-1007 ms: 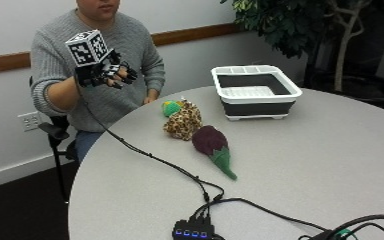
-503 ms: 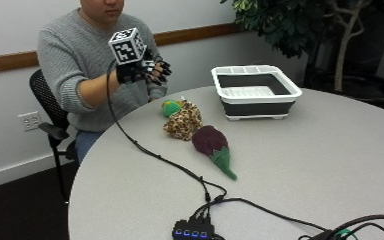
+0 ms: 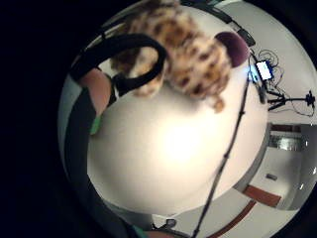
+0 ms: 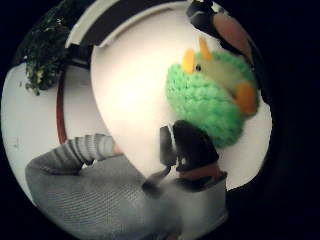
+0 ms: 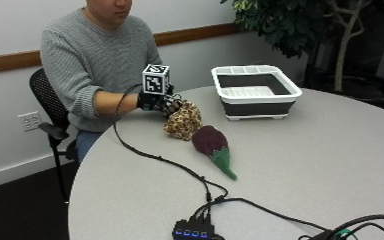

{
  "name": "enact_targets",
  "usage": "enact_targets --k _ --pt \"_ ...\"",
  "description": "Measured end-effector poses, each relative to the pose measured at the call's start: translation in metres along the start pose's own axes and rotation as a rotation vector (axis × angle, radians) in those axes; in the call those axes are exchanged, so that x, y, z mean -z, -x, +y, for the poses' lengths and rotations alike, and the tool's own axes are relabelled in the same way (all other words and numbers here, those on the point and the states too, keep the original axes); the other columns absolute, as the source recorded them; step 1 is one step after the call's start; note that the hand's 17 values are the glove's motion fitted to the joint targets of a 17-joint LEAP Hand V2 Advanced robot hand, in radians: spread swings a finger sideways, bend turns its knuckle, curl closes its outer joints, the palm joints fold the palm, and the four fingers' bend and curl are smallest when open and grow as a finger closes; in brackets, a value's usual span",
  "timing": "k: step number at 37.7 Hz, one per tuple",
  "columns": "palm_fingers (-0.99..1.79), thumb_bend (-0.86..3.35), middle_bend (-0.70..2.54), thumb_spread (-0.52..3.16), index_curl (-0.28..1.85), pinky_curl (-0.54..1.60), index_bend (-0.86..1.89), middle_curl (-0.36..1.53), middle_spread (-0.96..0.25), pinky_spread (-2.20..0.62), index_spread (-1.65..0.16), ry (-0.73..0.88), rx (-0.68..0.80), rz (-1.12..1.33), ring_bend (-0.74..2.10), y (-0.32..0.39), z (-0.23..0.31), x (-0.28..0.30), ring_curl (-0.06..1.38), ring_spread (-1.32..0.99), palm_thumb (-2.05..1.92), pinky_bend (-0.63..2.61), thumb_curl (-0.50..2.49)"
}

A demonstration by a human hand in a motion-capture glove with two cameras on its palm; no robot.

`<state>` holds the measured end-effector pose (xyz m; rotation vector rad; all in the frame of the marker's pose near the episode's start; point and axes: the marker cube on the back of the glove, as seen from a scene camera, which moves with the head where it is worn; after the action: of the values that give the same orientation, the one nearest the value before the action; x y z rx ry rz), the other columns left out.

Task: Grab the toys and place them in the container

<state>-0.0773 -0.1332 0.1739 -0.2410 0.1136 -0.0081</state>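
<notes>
In the outside view my gloved right hand (image 5: pixel 157 102) hovers low over the table's edge, right behind the spotted leopard plush (image 5: pixel 183 122). Its fingers spread over a green knitted toy with orange parts (image 4: pixel 210 95), which fills the thumb side palm view and is hidden by the hand in the outside view. I cannot tell whether the hand touches it. A purple eggplant toy with a green stem (image 5: pixel 212 142) lies just past the leopard plush (image 3: pixel 193 54). The white and dark container (image 5: pixel 255 92) stands empty farther back.
A black cable (image 5: pixel 159 157) runs from the glove across the round grey table (image 5: pixel 325 165) to a hub (image 5: pixel 195 232) at the front edge. A potted plant (image 5: pixel 292 25) stands behind the container.
The gloved hand has come down from chest height and forward, and is now low over the green toy beside the leopard plush. The toys and container have not moved.
</notes>
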Motion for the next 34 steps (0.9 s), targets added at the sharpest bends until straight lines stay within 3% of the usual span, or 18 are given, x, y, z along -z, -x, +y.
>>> enact_targets --k 9,14,17,24,31,34 --pt "0.58 0.02 0.27 1.42 0.06 0.37 0.10 0.25 -0.25 -0.30 -0.37 0.002 0.009 0.002 1.10 0.003 0.001 -0.012 0.37 -0.42 0.06 0.99 0.26" --pt "0.77 0.07 0.36 1.45 0.04 0.38 0.10 0.28 -0.25 -0.36 -0.37 -0.122 0.033 -0.019 1.12 0.009 -0.001 0.000 0.38 -0.41 0.16 1.03 0.29" --pt "0.94 0.12 0.42 1.44 0.04 0.36 0.13 0.31 -0.25 -0.39 -0.37 -0.219 0.035 -0.064 1.14 0.007 -0.002 0.036 0.37 -0.38 0.29 1.02 0.34" --pt "0.99 0.16 0.45 1.37 0.06 0.39 0.15 0.34 -0.25 -0.42 -0.37 -0.467 0.067 -0.168 1.12 -0.014 -0.010 0.165 0.40 -0.35 0.42 1.00 0.41" --pt "1.01 0.15 0.45 1.30 0.06 0.39 0.14 0.36 -0.24 -0.44 -0.38 -0.431 0.133 -0.201 1.11 -0.014 -0.062 0.216 0.40 -0.34 0.48 0.97 0.46" --pt "1.01 0.14 0.45 1.27 0.06 0.39 0.14 0.36 -0.24 -0.44 -0.38 -0.407 0.160 -0.100 1.10 -0.008 -0.109 0.220 0.40 -0.34 0.49 0.96 0.47"
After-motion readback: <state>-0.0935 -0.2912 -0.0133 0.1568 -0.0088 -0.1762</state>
